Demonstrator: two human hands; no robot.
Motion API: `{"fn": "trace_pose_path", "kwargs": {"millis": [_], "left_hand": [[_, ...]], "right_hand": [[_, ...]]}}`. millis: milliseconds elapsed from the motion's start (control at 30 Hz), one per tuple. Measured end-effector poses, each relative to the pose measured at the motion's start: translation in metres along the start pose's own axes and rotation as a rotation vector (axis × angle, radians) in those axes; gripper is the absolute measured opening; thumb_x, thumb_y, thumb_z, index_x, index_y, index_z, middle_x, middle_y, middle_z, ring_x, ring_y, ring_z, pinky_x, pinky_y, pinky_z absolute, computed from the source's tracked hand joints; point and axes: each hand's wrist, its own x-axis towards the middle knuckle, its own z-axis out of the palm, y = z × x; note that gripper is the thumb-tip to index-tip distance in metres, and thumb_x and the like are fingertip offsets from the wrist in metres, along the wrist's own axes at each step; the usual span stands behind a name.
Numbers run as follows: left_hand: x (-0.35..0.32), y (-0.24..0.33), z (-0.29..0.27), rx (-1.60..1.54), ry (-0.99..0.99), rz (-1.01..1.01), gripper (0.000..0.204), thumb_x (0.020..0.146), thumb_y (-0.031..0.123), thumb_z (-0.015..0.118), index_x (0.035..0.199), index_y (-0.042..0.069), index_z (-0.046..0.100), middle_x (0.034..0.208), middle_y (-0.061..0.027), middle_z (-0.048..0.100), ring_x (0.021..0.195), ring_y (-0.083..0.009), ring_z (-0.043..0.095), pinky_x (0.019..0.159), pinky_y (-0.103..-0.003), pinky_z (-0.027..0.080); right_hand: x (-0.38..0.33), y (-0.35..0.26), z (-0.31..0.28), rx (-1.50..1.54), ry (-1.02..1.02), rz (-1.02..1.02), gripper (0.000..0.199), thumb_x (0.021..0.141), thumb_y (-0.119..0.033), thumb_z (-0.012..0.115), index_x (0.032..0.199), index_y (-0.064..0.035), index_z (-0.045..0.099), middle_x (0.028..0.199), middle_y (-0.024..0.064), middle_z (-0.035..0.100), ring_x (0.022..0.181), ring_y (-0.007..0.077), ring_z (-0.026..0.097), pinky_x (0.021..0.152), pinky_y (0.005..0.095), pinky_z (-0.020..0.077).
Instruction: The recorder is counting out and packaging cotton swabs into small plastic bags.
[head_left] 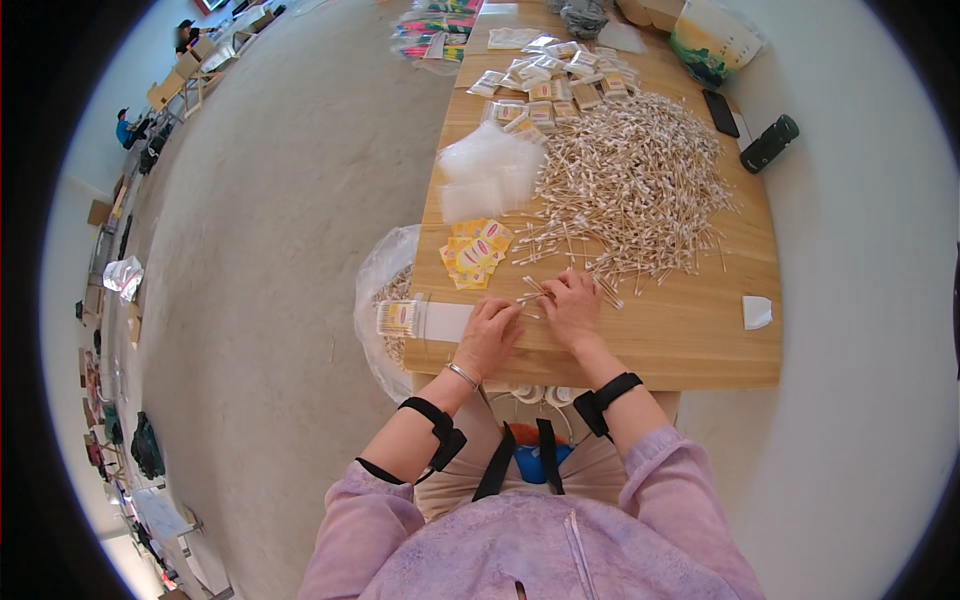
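Note:
Near the table's front edge, my left hand (488, 337) curls its fingers against the ends of a few wooden cotton swabs (532, 293). The fingers of my right hand (573, 308) are bent together over the other side of these same swabs. My hands partly hide them. Left of my left hand lies a white card strip (447, 322), with a clear pack of cotton swabs (398, 318) at its outer end. Ahead of my hands spreads a large heap of loose cotton swabs (640, 180). Yellow printed cards (475, 254) lie beyond my left hand.
Clear plastic bags (490, 170) are stacked behind the cards, and filled swab packs (540, 90) lie farther back. A black phone (720, 112) and a dark bottle (770, 144) are along the right edge. A plastic sack (372, 300) of swabs stands beside the table's left edge.

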Motion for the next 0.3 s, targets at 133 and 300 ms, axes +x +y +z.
{"fn": "trace_pose_path", "kwargs": {"millis": [133, 300], "left_hand": [[-0.003, -0.002, 0.005, 0.063, 0.041, 0.076, 0.016, 0.075, 0.011, 0.069, 0.091, 0.008, 0.067, 0.09, -0.0065, 0.061, 0.093, -0.0271, 0.055, 0.084, -0.037, 0.045], [0.0, 0.005, 0.01, 0.067, -0.007, 0.102, 0.01, 0.076, 0.013, 0.068, 0.086, 0.012, 0.068, 0.087, -0.0029, 0.062, 0.091, -0.0241, 0.056, 0.082, -0.035, 0.045]], "right_hand": [[-0.007, 0.008, -0.005, 0.038, 0.007, -0.071, 0.012, 0.072, -0.024, 0.072, 0.082, -0.0195, 0.069, 0.09, -0.0033, 0.057, 0.096, 0.0191, 0.05, 0.088, 0.0373, 0.033], [-0.013, 0.014, -0.004, -0.01, 0.044, -0.101, 0.01, 0.07, -0.022, 0.073, 0.079, -0.0199, 0.068, 0.089, -0.0044, 0.059, 0.095, 0.0193, 0.05, 0.087, 0.0378, 0.0336]]}}
